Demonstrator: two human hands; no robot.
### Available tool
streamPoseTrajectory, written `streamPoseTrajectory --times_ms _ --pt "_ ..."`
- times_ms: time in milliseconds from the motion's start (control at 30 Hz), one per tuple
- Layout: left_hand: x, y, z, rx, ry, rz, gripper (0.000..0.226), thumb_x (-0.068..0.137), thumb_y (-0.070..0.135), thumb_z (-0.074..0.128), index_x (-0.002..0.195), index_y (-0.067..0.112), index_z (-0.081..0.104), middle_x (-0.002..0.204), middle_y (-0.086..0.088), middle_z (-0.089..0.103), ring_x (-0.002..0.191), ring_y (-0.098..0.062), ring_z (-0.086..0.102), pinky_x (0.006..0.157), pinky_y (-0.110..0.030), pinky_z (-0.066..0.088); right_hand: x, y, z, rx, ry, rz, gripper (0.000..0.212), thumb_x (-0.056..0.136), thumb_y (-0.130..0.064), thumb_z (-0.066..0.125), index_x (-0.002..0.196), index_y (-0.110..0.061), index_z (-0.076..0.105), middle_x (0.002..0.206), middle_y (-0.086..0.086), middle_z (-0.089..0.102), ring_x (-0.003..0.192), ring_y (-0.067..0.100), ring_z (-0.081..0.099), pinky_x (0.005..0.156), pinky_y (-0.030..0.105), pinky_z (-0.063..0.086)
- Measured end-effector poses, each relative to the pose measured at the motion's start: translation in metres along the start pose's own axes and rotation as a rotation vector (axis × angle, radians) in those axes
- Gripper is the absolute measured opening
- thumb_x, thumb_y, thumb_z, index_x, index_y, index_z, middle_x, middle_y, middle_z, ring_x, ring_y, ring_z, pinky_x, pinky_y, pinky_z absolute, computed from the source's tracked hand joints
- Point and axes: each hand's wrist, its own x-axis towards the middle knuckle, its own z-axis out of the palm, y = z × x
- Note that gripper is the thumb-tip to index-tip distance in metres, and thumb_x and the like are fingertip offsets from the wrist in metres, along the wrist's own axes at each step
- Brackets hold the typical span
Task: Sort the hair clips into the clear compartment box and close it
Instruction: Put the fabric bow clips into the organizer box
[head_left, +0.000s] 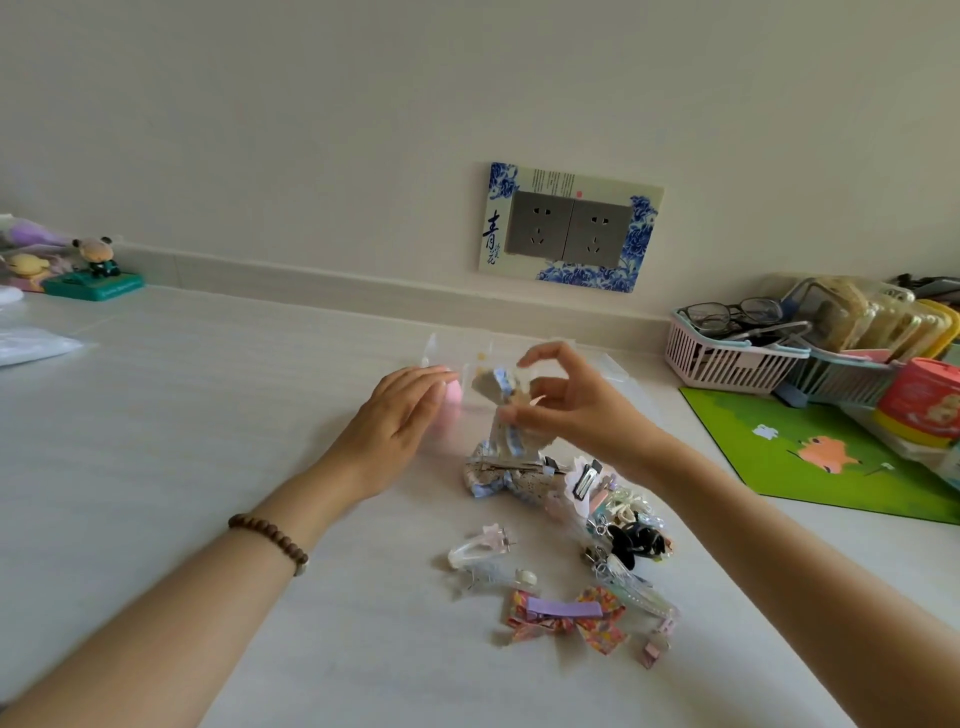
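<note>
A clear compartment box (480, 364) stands on the white table near the wall, hard to see through its walls. My left hand (400, 415) rests flat against its left side, next to a pink item (453, 393) inside it. My right hand (566, 400) pinches a blue-and-grey fabric bow clip (500, 387) over the box. A second bow of the same fabric (498, 475) lies just in front. A pile of clips (613, 519) spreads toward me: a black one (636, 543), clear ones (480, 551), and a pink patterned bow with a purple clip (566, 616).
A pink basket (727, 358) with glasses and other crowded containers sit at the right. A green mat (815, 447) lies beside them. Small figurines (93, 265) stand at the far left by the wall. A wall socket (569, 228) is behind the box.
</note>
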Motion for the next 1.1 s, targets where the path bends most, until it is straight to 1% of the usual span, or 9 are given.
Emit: streamPoseTrajectory --times_ms 133,267,400,533,633,733,933,1000,1100 --pt "0.001 0.000 0.001 0.002 0.005 -0.013 0.078 0.080 0.073 0.010 0.128 0.025 0.048 0.133 0.010 0.048 0.129 -0.004 0.029 0.108 -0.017 0.018 0.029 -0.010 -0.008 -0.056 0.218 0.021 0.036 0.076 -0.028 0.071 0.103 -0.014 0.051 0.075 0.005 0.068 0.059 0.013 0.058 0.057 0.023 0.047" --pt "0.002 0.001 0.000 0.008 -0.010 -0.019 0.080 0.080 0.074 0.008 0.127 0.024 0.048 0.132 0.009 0.049 0.129 -0.005 0.030 0.109 -0.023 0.020 0.059 -0.004 -0.002 -0.252 0.248 0.079 0.043 0.074 -0.039 0.073 0.102 -0.011 0.053 0.075 0.003 0.069 0.044 0.002 0.053 0.043 0.015 0.039" --pt "0.003 0.002 -0.001 0.021 -0.024 -0.013 0.079 0.079 0.074 0.006 0.127 0.027 0.048 0.132 0.010 0.048 0.129 -0.004 0.028 0.109 -0.022 0.019 0.075 0.003 0.006 -0.481 0.241 0.095 0.047 0.070 -0.050 0.073 0.096 -0.014 0.058 0.078 0.001 0.068 0.062 0.009 0.057 0.055 0.024 0.043" --pt "0.002 0.004 -0.001 0.034 -0.064 -0.034 0.081 0.076 0.077 0.005 0.129 0.032 0.045 0.135 0.015 0.041 0.130 0.001 0.020 0.102 -0.003 0.008 0.070 0.000 0.009 -0.645 0.209 0.030 0.047 0.089 -0.053 0.045 0.097 -0.013 0.068 0.095 0.003 0.069 0.085 0.019 0.061 0.079 0.037 0.048" --pt "0.002 0.004 -0.001 0.021 -0.069 -0.057 0.077 0.075 0.078 0.004 0.126 0.038 0.046 0.135 0.018 0.039 0.130 0.004 0.017 0.099 0.000 0.006 0.056 0.002 0.006 -0.632 0.173 -0.095 0.050 0.097 -0.047 0.028 0.101 -0.018 0.069 0.110 0.004 0.063 0.101 0.017 0.056 0.087 0.034 0.043" --pt "0.002 0.005 -0.002 0.015 -0.076 -0.065 0.078 0.074 0.078 0.003 0.124 0.038 0.048 0.135 0.018 0.039 0.129 0.005 0.017 0.098 0.002 0.005 0.041 0.007 0.003 -0.619 0.098 -0.202 0.054 0.097 -0.047 0.025 0.089 -0.023 0.072 0.099 0.002 0.069 0.094 0.013 0.059 0.092 0.032 0.041" --pt "0.001 0.007 -0.002 -0.018 -0.044 -0.033 0.080 0.076 0.076 0.003 0.125 0.031 0.049 0.132 0.011 0.045 0.128 0.003 0.023 0.105 -0.008 0.013 0.032 0.012 0.010 -0.843 -0.011 -0.191 0.062 0.095 -0.047 0.017 0.100 -0.015 0.070 0.117 -0.001 0.065 0.120 0.007 0.048 0.118 0.032 0.004" --pt "0.000 0.006 -0.002 -0.018 -0.043 -0.034 0.080 0.077 0.076 0.004 0.125 0.031 0.049 0.132 0.010 0.046 0.129 0.000 0.024 0.109 -0.017 0.016 0.028 0.009 0.009 -0.794 0.019 -0.255 0.053 0.097 -0.045 0.023 0.101 -0.020 0.070 0.111 -0.005 0.067 0.113 0.006 0.052 0.115 0.031 0.015" --pt "0.000 0.005 -0.001 -0.005 -0.027 -0.018 0.078 0.077 0.076 0.004 0.123 0.032 0.049 0.131 0.012 0.047 0.128 -0.002 0.026 0.108 -0.018 0.017 0.008 0.002 0.004 -0.709 0.168 -0.364 0.034 0.091 -0.045 0.046 0.093 -0.020 0.070 0.092 -0.011 0.067 0.089 0.004 0.058 0.088 0.026 0.043"
